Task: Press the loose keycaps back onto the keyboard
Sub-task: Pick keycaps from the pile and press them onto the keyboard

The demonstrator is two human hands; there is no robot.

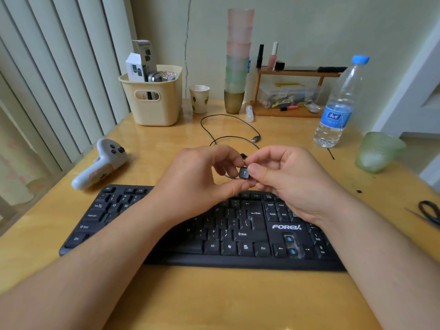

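Both forearms reach up from the bottom corners of the frame and cross over a black keyboard [214,234] that lies on the yellow wooden table [214,301] in the lower middle of the picture. Above the keyboard's top edge, at the centre of the frame, the left hand [197,177] and the right hand [285,179] meet around one loose black keycap [244,173] marked with an up arrow: the right hand pinches it between thumb and forefinger, and the left hand's thumb and forefinger tips close on it from the other side. Lower right on the keyboard, the arrow cluster shows two open sockets [291,245] with blue switch stems, one above the other, between the left-arrow and right-arrow keys. A white handheld controller [100,165] lies at the left of the frame beside the keyboard's upper corner. Further up, a cream basket [154,101] holds boxes, a black cable [228,129] loops across the table, and a water bottle [338,106] with a blue cap stands at the upper right. Scissors [428,210] lie at the right edge.
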